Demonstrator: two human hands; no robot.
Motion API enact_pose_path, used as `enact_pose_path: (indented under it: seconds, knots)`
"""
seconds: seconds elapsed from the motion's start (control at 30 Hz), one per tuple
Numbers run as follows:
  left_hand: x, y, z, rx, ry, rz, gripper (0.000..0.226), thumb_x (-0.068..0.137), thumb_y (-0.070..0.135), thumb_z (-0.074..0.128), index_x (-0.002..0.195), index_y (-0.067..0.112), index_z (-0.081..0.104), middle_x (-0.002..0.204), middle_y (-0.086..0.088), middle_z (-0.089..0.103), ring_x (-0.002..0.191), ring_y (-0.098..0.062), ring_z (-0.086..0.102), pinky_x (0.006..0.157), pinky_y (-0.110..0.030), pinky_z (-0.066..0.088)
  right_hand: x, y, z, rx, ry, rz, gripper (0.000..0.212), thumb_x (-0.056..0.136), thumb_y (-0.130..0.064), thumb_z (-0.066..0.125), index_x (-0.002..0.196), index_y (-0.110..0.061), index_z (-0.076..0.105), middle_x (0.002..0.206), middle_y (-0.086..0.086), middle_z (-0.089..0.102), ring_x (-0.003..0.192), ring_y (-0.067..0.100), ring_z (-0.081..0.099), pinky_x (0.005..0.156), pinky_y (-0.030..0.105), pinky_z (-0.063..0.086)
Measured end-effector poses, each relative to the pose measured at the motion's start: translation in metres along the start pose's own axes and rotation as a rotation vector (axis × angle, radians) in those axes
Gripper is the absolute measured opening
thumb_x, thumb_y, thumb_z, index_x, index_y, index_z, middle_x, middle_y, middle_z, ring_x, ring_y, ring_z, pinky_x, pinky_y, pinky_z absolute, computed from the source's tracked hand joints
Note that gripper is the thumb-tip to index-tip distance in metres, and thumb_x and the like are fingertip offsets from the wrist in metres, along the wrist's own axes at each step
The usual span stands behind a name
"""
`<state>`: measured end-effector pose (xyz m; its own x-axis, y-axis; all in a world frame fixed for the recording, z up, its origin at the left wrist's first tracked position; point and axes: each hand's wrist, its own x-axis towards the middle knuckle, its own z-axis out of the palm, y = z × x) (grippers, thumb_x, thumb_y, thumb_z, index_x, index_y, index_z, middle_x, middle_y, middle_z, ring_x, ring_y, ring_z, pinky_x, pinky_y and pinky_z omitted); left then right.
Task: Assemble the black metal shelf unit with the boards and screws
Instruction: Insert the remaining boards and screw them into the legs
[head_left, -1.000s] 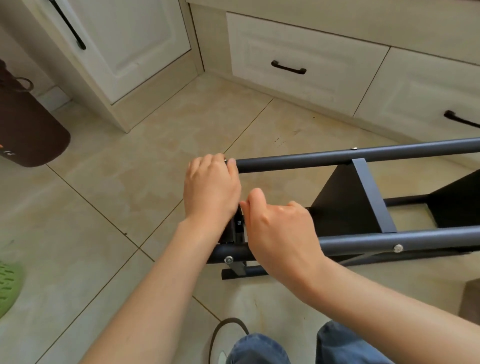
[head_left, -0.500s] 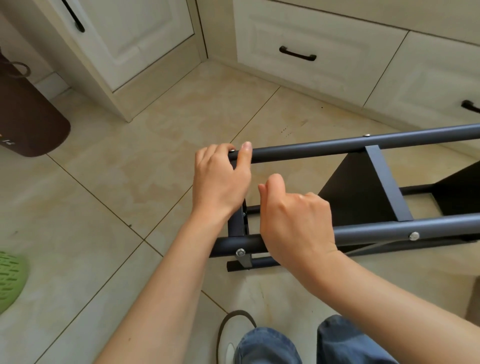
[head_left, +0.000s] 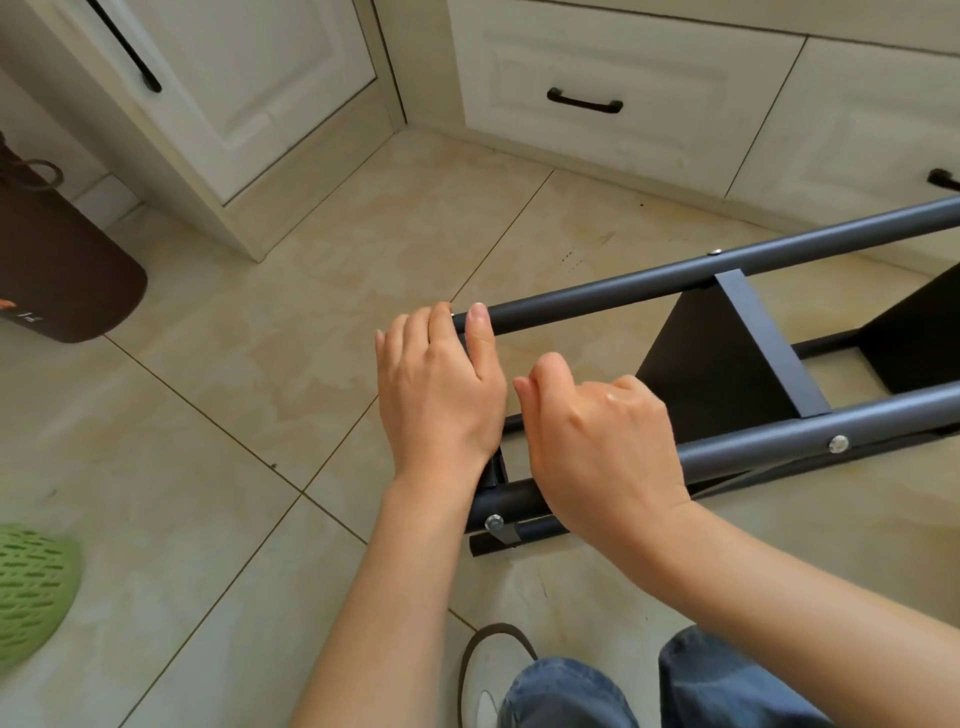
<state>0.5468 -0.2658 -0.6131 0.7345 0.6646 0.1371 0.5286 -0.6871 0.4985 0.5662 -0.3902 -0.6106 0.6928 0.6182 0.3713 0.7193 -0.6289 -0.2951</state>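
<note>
Because the black metal shelf unit (head_left: 727, 384) lay on its side on the beige tiled floor (head_left: 270, 364), both hands worked at its near end, where the round tubular posts finished. Only the head view was given. The left hand (head_left: 439, 395) rested over the end of the upper grey-black round tube (head_left: 675, 278), its thumb laid straight along the tube and its fingers (head_left: 415, 332) fairly straight and close together, draped over the tube's tip; this looked like steadying the frame rather than gripping it. The right hand (head_left: 597, 447) sat over the lower round tube (head_left: 831, 421), knuckles up and fingers curled downward out of sight, so I could not tell whether they held the tube, a screw or a small tool. A silver round-headed screw (head_left: 494, 521) showed at the lower tube's end and another (head_left: 838, 444) farther along it, beside a flat black metal board (head_left: 722, 358) already fixed between the tubes. Both forearms reached forward from the lower edge, wrists nearly level. Judging by the hands, work centred on the end crosspiece hidden beneath them. White panelled cabinets (head_left: 597, 78) stood beyond, well apart from the frame.
</note>
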Motion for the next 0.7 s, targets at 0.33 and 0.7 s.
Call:
enact_pose_path:
  seconds: [0.33,0.7]
  knots:
    - [-0.001,-0.001,0.002,-0.072,0.129,0.011,0.040,0.107,0.016,0.031,0.119,0.004,0.067,0.119,-0.008,0.068,0.121,-0.027,0.052,0.122,-0.043,0.022,0.008,0.022,-0.015,0.458,-0.224,0.026,0.033,0.097,-0.036,0.039,0.091,-0.011,0.060,0.068,-0.004,0.059,0.060,0.015,0.057,0.060,0.040,0.051]
    - [0.006,-0.013,-0.024,0.062,-0.384,0.172,0.099,0.082,0.083,0.028,0.159,0.033,-0.008,0.159,0.004,0.024,0.150,-0.011,0.009,0.126,-0.047,0.005,0.006,0.042,-0.018,0.208,-0.302,-0.049,0.016,0.099,-0.019,0.051,0.091,-0.010,0.063,0.074,0.002,0.061,0.064,0.021,0.057,0.059,0.041,0.052]
